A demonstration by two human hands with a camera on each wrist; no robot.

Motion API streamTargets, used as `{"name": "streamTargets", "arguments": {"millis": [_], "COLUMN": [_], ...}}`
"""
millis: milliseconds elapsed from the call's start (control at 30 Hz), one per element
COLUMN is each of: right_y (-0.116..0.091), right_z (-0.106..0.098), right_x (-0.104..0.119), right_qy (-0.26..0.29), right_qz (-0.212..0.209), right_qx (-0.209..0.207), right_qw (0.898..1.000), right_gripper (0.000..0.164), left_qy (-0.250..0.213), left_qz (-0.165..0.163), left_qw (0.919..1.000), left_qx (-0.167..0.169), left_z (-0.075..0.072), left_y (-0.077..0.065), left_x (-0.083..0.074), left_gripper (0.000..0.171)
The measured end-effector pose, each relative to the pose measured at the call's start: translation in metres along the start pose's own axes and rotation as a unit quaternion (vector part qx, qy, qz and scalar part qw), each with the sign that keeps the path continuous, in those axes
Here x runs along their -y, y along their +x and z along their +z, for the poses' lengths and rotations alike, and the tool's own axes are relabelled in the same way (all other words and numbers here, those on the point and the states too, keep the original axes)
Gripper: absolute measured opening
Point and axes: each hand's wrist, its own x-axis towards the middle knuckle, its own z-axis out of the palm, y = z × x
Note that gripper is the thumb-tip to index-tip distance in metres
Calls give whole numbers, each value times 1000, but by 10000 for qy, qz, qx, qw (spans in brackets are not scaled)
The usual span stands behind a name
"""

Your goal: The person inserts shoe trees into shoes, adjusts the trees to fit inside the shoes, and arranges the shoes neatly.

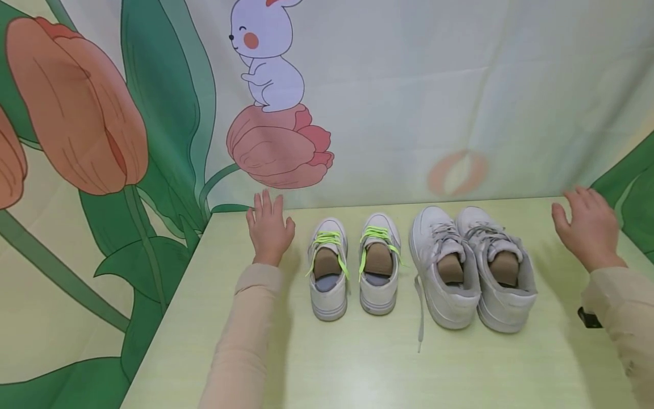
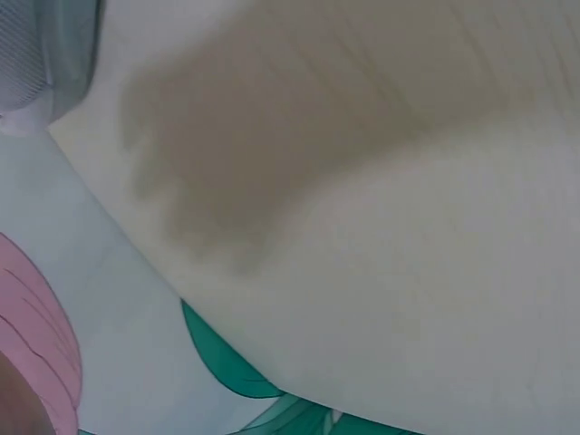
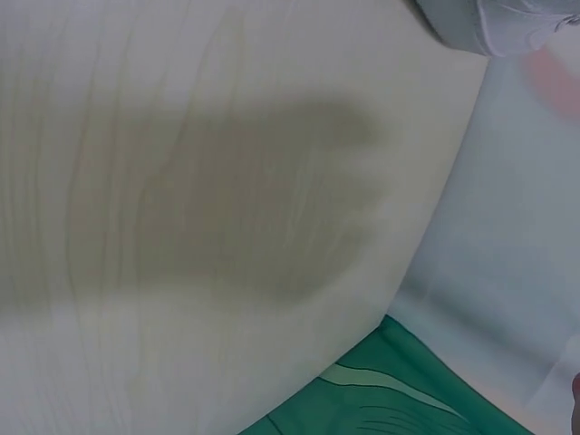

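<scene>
In the head view my left hand (image 1: pixel 269 230) hovers left of the small shoes, its fingers spread and holding nothing. My right hand (image 1: pixel 587 227) is held out to the right of the large shoes, also with nothing in it. Two small white sneakers, one on the left (image 1: pixel 329 298) and one on the right (image 1: pixel 379 295), have loose neon-green laces. Beside them stands a pair of larger white sneakers, the left one (image 1: pixel 436 284) and the right one (image 1: pixel 503 309), with greyish laces. One lace (image 1: pixel 421 318) trails on the table. Brown insoles show inside all the shoes.
The pale wooden table (image 1: pixel 327 363) ends at a printed curtain (image 1: pixel 383 102) with tulips and a rabbit. A small black object (image 1: pixel 590 318) lies by the right sleeve. Hand shadows fall on the tabletop in both wrist views, with shoe edges in the upper corners.
</scene>
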Motion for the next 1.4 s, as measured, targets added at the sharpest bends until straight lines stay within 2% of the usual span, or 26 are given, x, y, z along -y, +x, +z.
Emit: {"name": "streamTargets", "arguments": {"millis": [167,300,400,567,833,1000,1400], "right_y": [-2,-6,-10,-16,-31,-37,-42], "right_z": [7,14,19,28,40,44,49], "right_x": [-7,-16,-21,-30,-43,-47,-50], "right_qy": [-266,-384,-362,-225,-153,-163,-198], "right_qz": [306,367,444,612,771,894,1023], "right_qx": [443,928,1217,1500,1845,1992,1992], "right_qw": [9982,9943,9909,9865,9797,9757,9744], "right_gripper": [56,73,79,82,83,85,87], "left_qy": [-55,-30,-44,-85,-137,-139,-134], "left_qz": [-273,-439,-584,-770,-899,-931,-876], "left_qw": [9991,9968,9938,9879,9812,9802,9809], "left_qx": [309,662,947,1343,1704,1739,1730], "left_z": [5,9,13,20,31,36,37], "left_y": [-4,-6,-8,-16,-28,-33,-35], "left_x": [12,16,19,23,33,41,46], "left_gripper": [58,63,66,70,74,74,75]}}
